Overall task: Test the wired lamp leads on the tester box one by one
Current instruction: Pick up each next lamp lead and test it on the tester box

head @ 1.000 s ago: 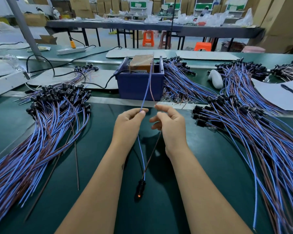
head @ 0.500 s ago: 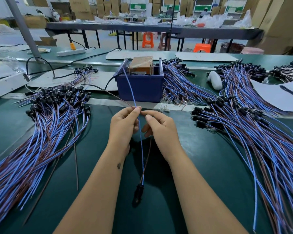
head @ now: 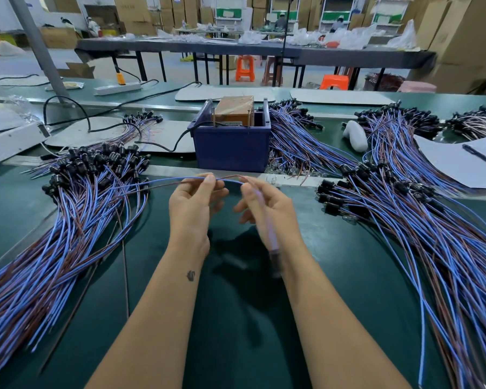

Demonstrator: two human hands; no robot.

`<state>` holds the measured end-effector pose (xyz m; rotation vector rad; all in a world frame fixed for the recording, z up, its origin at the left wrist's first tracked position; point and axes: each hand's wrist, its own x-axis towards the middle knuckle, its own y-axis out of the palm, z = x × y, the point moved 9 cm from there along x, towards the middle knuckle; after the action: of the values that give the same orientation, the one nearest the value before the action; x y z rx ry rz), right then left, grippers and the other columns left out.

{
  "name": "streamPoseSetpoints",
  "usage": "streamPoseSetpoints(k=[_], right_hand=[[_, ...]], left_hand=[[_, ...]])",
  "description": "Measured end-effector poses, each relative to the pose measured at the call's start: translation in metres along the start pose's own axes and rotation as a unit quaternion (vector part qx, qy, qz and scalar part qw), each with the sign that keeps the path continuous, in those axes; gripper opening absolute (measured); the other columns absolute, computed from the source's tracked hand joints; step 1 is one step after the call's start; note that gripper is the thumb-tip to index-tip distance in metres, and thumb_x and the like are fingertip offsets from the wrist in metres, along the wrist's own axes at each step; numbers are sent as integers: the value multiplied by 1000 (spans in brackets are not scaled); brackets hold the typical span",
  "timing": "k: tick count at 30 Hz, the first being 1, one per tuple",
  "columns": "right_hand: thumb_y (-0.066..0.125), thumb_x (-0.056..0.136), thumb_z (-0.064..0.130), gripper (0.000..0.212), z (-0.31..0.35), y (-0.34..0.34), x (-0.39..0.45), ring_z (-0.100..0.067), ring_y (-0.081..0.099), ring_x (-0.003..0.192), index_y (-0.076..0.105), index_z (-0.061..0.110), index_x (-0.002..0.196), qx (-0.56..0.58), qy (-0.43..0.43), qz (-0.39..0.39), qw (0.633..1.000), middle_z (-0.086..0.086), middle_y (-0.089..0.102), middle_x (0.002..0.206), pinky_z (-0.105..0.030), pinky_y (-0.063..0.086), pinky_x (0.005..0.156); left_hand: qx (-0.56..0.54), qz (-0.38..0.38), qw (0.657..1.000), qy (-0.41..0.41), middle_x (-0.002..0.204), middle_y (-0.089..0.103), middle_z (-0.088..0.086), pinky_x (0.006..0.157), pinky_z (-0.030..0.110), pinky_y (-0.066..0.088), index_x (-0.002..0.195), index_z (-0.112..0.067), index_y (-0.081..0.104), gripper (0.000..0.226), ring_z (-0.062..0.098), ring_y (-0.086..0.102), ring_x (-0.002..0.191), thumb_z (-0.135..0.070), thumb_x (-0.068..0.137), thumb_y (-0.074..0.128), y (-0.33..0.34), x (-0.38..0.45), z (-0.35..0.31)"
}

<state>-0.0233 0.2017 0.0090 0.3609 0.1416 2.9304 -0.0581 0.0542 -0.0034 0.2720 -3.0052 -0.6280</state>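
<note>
Left of tester box [head: 231, 147]: heap of wired leads [head: 68, 220] on green bench [head: 236, 318].

Step, by judgement: lay lead aside on left heap, free ends flat, clear of untested heap [head: 418, 220] right of box.

In front of box: left hand [head: 192, 204], thumb and forefinger pinching blue-brown lead [head: 163, 183].

Right hand [head: 267, 209], fingers curled loosely round same lead; lamp end blurred.

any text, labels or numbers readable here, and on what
None can be read.
Cardboard boxes at the back: any printing is too blurred.
Green-and-white signs on the far racks: too small to read.
Taped brown block in the tester box: no legible label.
Paper sheet on the right: blank as far as visible.
</note>
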Motion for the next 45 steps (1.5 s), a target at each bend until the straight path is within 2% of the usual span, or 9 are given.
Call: streamPoseSetpoints(k=[8,11,15,20,26,33,37,41,45], right_hand=[[40,106,24,31,-11,-58,3,-7,56,58,65,22,86,51,42,-221,973,4,61,75,-19,45,55],[37,106,20,32,-8,-74,5,-10,57,62,57,19,81,36,42,-254,966,3,61,74,-23,47,61],[33,107,16,29,-10,-81,5,-6,42,41,52,15,84,45,62,-255,964,0,43,57,-17,37,43],[40,103,32,25,-5,-71,6,-24,51,80,57,15,95,-224,47,-187,955,2,54,77,-34,37,74],[34,104,33,32,-1,-56,-1,-25,52,78,52,13,87,-365,25,-124,922,6,55,74,-35,32,65],[29,106,35,29,35,-96,5,-34,57,81,45,17,90,-641,-31,-102,760,-11,65,91,-36,28,61],[32,106,28,28,77,-144,14,-29,55,74,54,11,104,-704,-60,-135,695,-11,65,95,-33,35,61],[51,97,29,32,76,-183,21,-32,48,110,50,16,126,-795,71,-113,592,-14,52,122,-41,38,88],[58,76,10,60,67,-162,17,-32,30,124,38,23,132,-794,86,-122,589,-13,35,131,-45,26,102]], left_hand=[[265,206,932,140,71,70,-6,59,15,45,78,-17,73,14,1,56,61,-3,83,73,48,-32,-4],[321,301,883,163,79,74,-3,70,28,51,83,-15,76,19,7,61,71,4,81,70,73,-53,4],[341,358,854,160,81,74,-4,76,29,53,84,-14,71,39,10,68,78,16,71,49,90,-70,12],[360,312,867,144,72,69,2,66,24,47,74,-19,66,36,16,59,65,13,75,50,81,-58,16],[393,332,845,146,74,68,0,72,28,47,77,-14,67,33,17,58,71,12,75,47,81,-58,20],[359,322,874,57,74,67,0,61,15,51,70,-18,66,40,7,61,64,12,81,41,78,-56,32],[408,315,853,80,77,69,-9,74,21,52,70,-29,65,39,9,64,77,3,82,47,79,-51,35],[416,311,852,68,76,69,-10,75,23,52,72,-28,65,36,5,65,74,1,82,46,80,-51,38],[414,308,853,73,77,69,-9,63,10,45,73,-27,65,36,-4,61,66,1,83,46,80,-52,35]])
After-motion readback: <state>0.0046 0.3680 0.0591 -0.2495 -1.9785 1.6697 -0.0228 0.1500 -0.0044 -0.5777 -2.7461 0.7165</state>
